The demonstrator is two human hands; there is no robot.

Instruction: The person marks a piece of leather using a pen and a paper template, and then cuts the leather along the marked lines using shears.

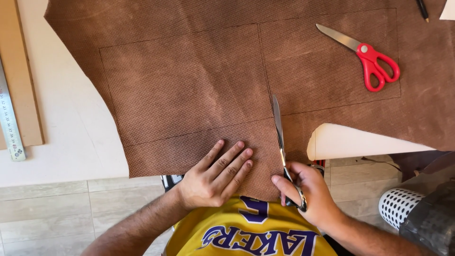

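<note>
The right hand (310, 192) is closed around the dark handles of a pair of scissors (280, 137), blades pointing toward 12 o'clock along a drawn line on the brown leather sheet (199, 80). At its 9 o'clock the left hand (215, 178) lies flat, fingers spread, pressing the leather. Red-handled scissors (367, 57) rest at 1 o'clock. The pale surface (66, 128) carries a ruler (9, 116) at 9 o'clock; tiled floor (71, 208) lies below.

Red scissors (372, 61) block the leather sheet's (189, 76) otherwise open far right.
</note>
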